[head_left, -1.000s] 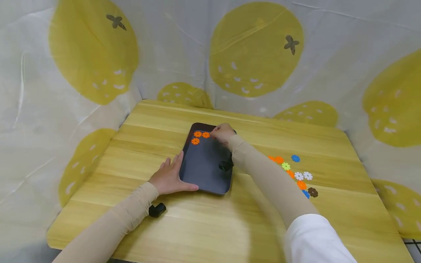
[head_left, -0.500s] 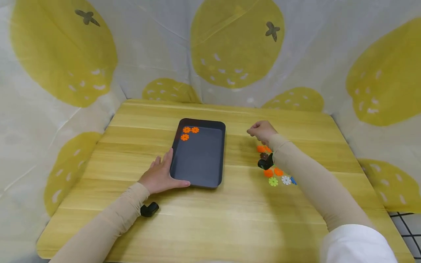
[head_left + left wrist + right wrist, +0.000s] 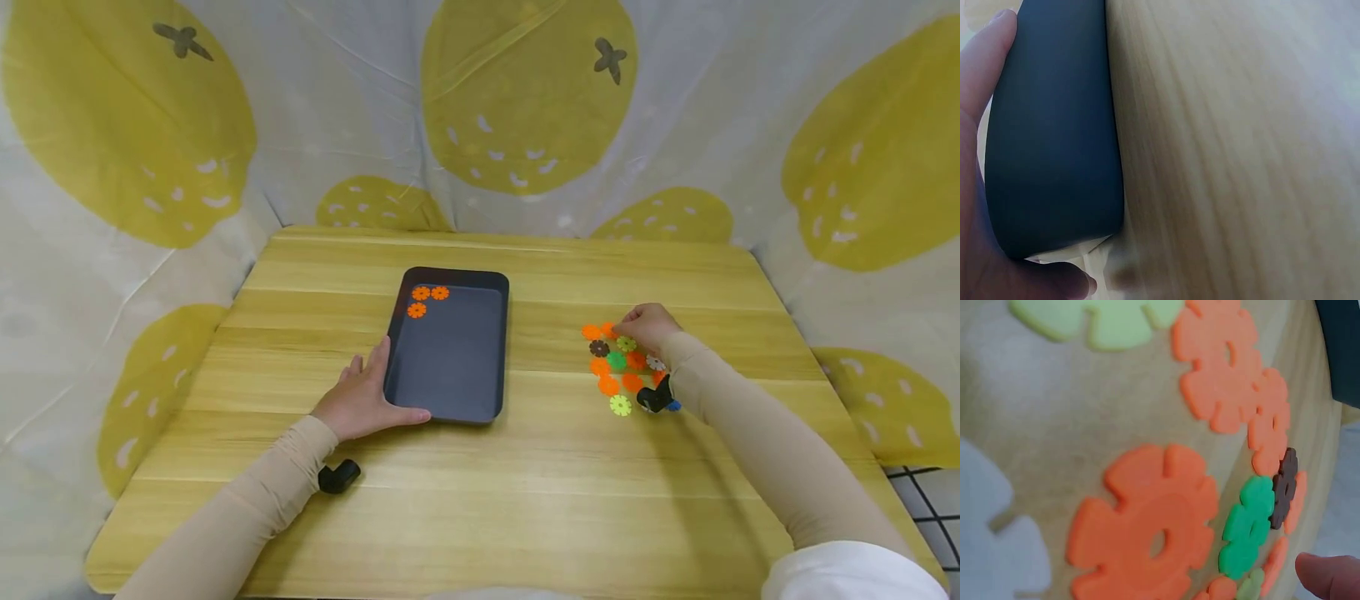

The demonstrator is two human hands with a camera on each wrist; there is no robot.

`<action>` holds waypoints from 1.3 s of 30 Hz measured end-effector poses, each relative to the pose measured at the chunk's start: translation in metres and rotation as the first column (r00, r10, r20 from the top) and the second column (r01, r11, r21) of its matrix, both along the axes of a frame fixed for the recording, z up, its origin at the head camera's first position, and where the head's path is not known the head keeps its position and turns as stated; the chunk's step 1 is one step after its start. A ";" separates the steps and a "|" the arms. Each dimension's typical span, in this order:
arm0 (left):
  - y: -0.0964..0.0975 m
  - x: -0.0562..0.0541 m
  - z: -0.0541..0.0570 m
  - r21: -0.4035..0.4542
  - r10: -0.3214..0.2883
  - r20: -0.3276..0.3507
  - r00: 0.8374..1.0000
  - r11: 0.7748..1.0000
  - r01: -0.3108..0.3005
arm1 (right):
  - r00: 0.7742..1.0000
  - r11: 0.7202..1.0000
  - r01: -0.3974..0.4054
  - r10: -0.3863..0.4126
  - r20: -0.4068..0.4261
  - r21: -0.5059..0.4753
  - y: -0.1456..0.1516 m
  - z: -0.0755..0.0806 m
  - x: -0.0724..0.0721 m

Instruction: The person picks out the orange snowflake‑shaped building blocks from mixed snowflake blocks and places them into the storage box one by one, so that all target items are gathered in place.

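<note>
A dark grey rectangular tray (image 3: 450,358) lies on the table, with three orange flower-shaped discs (image 3: 421,293) in its far left corner. My left hand (image 3: 360,400) rests against the near left corner, fingers along the side and thumb on the near edge; its wrist view shows the tray wall (image 3: 1054,137) beside them. To the right, my right hand (image 3: 651,327) is over a loose group of notched plastic discs, fingertips at an orange disc (image 3: 609,330). Whether they pinch it is hidden. In the right wrist view the thumb (image 3: 1329,575) is near an orange disc (image 3: 1274,565).
Around the right hand lie more discs: a brown one (image 3: 598,349), a green one (image 3: 617,360), a lime one (image 3: 620,406), a white one (image 3: 656,362) and several orange ones. Lemon-print cloth (image 3: 360,108) hangs behind the wooden table (image 3: 480,500).
My right hand has moved from the tray's far edge rightward to the loose discs. The left hand stays at the tray corner. The head view has shifted slightly.
</note>
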State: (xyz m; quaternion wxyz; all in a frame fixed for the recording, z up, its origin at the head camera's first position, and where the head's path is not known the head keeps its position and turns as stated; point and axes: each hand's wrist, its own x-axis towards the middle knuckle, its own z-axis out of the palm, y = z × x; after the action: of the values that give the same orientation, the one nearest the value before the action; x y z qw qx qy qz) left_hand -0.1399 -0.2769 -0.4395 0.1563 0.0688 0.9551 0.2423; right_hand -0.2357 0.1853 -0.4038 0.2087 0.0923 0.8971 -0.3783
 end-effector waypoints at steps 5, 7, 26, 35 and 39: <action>-0.002 0.000 0.000 -0.003 -0.004 -0.015 1.000 1.000 0.004 | 0.998 0.997 -0.042 0.044 -0.039 0.064 -0.005 -0.003 0.000; -0.002 0.000 -0.001 -0.007 -0.005 -0.016 1.000 1.000 0.005 | 0.997 0.994 -0.050 0.055 -0.045 0.094 -0.007 -0.005 0.000; -0.002 -0.001 -0.003 0.009 -0.009 -0.020 1.000 1.000 0.010 | 0.996 0.979 -0.070 0.079 -0.040 0.193 -0.004 -0.001 -0.009; -0.002 -0.001 -0.003 0.010 -0.006 -0.018 1.000 1.000 0.006 | 0.995 0.985 -0.063 0.074 -0.062 0.164 -0.002 0.005 -0.009; -0.002 0.000 -0.003 0.020 -0.007 -0.017 1.000 1.000 0.008 | 0.994 0.990 -0.045 0.058 -0.096 0.134 -0.006 0.012 -0.011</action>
State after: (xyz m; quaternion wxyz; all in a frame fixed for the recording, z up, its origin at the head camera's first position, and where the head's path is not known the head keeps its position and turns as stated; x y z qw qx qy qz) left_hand -0.1404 -0.2793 -0.4427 0.1483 0.0760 0.9536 0.2508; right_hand -0.2466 0.1793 -0.3917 0.1670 0.0636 0.9314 -0.3171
